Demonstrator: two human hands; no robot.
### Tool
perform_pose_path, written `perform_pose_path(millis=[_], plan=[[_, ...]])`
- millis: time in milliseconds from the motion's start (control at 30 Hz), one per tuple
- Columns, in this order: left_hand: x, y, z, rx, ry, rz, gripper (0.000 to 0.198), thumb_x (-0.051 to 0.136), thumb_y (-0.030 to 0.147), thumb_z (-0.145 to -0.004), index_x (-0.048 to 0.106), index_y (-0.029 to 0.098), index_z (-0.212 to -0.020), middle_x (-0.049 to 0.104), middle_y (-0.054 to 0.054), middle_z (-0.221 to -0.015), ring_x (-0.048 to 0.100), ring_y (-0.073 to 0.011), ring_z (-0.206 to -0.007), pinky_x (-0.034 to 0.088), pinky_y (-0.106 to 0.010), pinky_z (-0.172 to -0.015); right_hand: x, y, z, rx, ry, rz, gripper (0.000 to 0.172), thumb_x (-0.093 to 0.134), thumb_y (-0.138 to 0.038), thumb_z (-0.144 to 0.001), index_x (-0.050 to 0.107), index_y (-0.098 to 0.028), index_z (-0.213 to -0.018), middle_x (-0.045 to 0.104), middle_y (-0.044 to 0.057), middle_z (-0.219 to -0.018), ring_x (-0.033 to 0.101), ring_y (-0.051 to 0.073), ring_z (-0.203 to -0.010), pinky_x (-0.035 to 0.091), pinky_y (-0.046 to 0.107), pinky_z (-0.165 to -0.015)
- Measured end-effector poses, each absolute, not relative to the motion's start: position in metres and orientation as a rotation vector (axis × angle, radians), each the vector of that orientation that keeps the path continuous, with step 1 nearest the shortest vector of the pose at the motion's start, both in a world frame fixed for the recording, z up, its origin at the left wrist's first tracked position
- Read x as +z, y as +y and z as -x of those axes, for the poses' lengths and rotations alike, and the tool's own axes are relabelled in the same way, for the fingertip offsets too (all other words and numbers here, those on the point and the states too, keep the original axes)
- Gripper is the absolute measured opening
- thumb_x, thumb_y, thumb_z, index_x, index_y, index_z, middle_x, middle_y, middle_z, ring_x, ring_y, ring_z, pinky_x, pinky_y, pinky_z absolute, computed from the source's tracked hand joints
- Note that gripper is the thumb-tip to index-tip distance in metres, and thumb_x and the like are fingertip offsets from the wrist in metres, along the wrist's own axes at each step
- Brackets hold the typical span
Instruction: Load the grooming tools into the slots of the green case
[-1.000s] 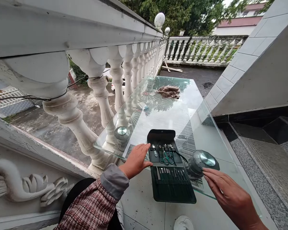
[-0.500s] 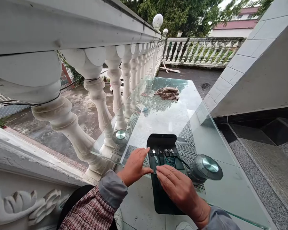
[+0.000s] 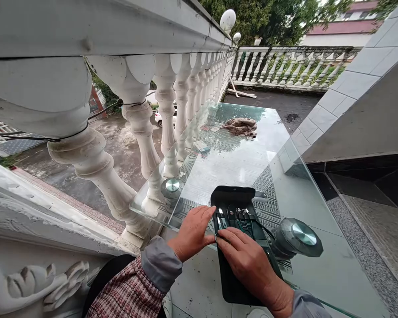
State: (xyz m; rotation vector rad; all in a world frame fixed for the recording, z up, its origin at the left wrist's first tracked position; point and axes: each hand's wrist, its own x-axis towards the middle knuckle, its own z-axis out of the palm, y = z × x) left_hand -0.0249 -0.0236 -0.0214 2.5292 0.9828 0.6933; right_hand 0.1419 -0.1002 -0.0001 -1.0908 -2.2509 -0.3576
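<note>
Manicure case [image 3: 235, 196] lies open on the glass tabletop [image 3: 225, 163], a black folding case with its top flap pointing away from the person and its lower panel toward them; it sits directly between and under the hands; the left hand [image 3: 192, 232] lies open and flat, fingers together, just along the case's left edge, with its thumb tip at that edge; it grips nothing; the right hand [image 3: 248, 260] lies open across the middle of the case, fingers extended toward the left and covering the lower ends of the steel tools [image 3: 240, 218] held in its loops; no grip shows there either; a thin dark cord [image 3: 265, 229] runs from the case toward a round metal-capped support [image 3: 300, 236] on the right; a matching support [image 3: 171, 187] stands near the left corner of the glass; farther along lie a crumpled brown cloth [image 3: 240, 127] and a small box [image 3: 201, 146], beside a white balustrade [image 3: 166, 110].
</note>
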Motion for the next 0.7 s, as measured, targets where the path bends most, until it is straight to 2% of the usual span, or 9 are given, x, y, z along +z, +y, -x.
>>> perform_pose_path(millis=[233, 367, 567, 700], plan=[[-0.011, -0.022, 0.028, 0.642, 0.938, -2.478, 0.076, 0.072, 0.029, -0.069, 0.032, 0.018, -0.134, 0.049, -0.012, -0.129, 0.044, -0.0272, -0.121, 0.034, -0.045, -0.104, 0.005, -0.091, -0.134, -0.196, -2.214, 1.288, 0.022, 0.046, -0.013, -0.086, 0.064, -0.018, -0.074, 0.062, 0.007, -0.081, 0.054, 0.018, -0.085, 0.046, 0.032, -0.076], [-0.007, -0.022, 0.030, 0.661, 0.907, -2.459, 0.078, 0.074, 0.034, -0.069, 0.033, 0.017, -0.133, 0.050, -0.013, -0.128, 0.044, -0.0274, -0.120, 0.035, -0.044, -0.104, 0.008, -0.088, -0.133, -0.096, -2.187, 1.352, 0.021, 0.047, -0.012, -0.085, 0.064, -0.018, -0.073, 0.062, 0.007, -0.083, 0.052, 0.018, -0.086, 0.044, 0.031, -0.075], [-0.007, -0.019, 0.033, 0.649, 0.867, -2.439, 0.076, 0.075, 0.031, -0.068, 0.036, 0.017, -0.132, 0.049, -0.014, -0.128, 0.043, -0.0279, -0.121, 0.034, -0.046, -0.104, 0.009, -0.084, -0.129, -0.097, -2.206, 1.422, 0.020, 0.051, -0.011, -0.081, 0.063, -0.019, -0.068, 0.062, 0.006, -0.081, 0.051, 0.019, -0.083, 0.042, 0.033, -0.074], [-0.004, -0.016, 0.038, 0.645, 0.795, -2.421, 0.081, 0.079, 0.029, -0.063, 0.037, 0.018, -0.132, 0.048, -0.013, -0.130, 0.042, -0.0276, -0.122, 0.035, -0.045, -0.104, 0.006, -0.084, -0.131, -0.103, -2.184, 1.427, 0.016, 0.053, -0.012, -0.081, 0.065, -0.020, -0.075, 0.063, 0.007, -0.088, 0.052, 0.022, -0.088, 0.043, 0.037, -0.079]])
